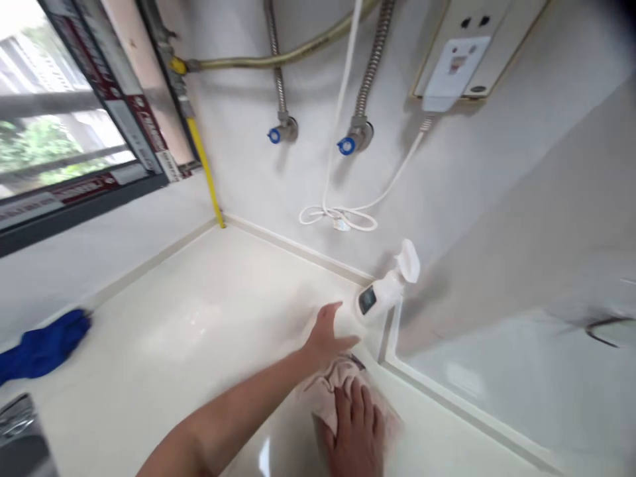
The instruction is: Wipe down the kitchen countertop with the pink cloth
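Note:
On the white countertop, my right hand [358, 424] has its fingers curled over a pale pink cloth [342, 374], pressing it onto the surface. The cloth is bunched in folds ahead of the fingertips, and its edges are blurred. My left hand [325, 334] reaches across just beyond the cloth, thumb and fingers apart, holding nothing. Close to its fingertips, a white spray bottle [385, 291] with a dark label stands in the corner against the wall. A small gap shows between that hand and the bottle.
A blue cloth or glove [47, 348] lies at the left edge, above a grey metallic object [24, 430]. Hoses and blue-handled valves [348, 144] are on the wall, with a coiled white cord [340, 215] and a plug [454, 69]. A glossy panel [497, 358] borders the right.

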`<state>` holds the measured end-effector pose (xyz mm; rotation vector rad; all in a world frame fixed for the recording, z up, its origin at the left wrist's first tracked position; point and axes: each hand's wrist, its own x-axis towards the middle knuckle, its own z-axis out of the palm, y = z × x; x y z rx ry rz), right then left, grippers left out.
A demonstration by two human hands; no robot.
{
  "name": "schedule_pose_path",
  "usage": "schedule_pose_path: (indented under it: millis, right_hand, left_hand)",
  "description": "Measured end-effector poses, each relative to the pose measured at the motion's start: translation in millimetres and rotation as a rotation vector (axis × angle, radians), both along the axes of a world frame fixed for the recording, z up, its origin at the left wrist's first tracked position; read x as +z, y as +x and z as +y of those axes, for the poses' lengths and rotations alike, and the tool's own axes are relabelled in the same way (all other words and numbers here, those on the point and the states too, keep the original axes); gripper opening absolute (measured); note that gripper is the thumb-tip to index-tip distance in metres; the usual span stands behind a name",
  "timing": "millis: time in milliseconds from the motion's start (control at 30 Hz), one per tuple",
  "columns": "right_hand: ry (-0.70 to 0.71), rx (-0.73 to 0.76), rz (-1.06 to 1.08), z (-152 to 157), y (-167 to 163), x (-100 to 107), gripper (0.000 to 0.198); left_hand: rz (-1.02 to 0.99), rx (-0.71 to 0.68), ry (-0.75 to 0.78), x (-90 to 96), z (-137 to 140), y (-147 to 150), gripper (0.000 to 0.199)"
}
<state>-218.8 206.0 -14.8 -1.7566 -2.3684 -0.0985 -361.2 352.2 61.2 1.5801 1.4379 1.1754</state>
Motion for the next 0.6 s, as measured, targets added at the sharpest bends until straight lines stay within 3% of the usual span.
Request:
schedule_pose_path:
  millis: [100,167,267,367,433,500,600]
  right_hand:
    - [0.000,0.115,0.036,5.6,-2.6,-10.2,0.062]
    - [-0.003,0.132,0.041,28.3,-2.2,-11.9,0.066]
    - [0.012,0.078,0.039,86.2,-18.1,-4.7,0.068]
    - [0.007,-0.028,0.070,149.5,-57.2,7.2,0.063]
    - [-0.039,-0.113,0.119,180.6,-89.4,14.2,0.058]
    - [-0.108,-0.159,0.168,194.8,-122.8,19.2,0.058]
    - [-0.185,-0.063,0.200,177.0,-172.9,23.9,0.060]
  left_hand:
    - [0.105,0.115,0.041,-1.9,-110.0,-80.0,0.053]
    - [0.365,0.270,0.092,-6.4,-197.0,-138.3,0.044]
    - [0.691,0.548,-0.030,-22.2,-327.4,-208.6,0.049]
    - [0.867,0.760,-0.157,-49.6,-423.3,-244.0,0.051]
    - [0.872,0.784,-0.230,-67.7,-456.1,-251.4,0.054]
    - [0.884,0.779,-0.277,-78.7,-467.3,-251.6,0.054]
    - [0.973,0.762,-0.329,-78.2,-463.7,-247.1,0.052]
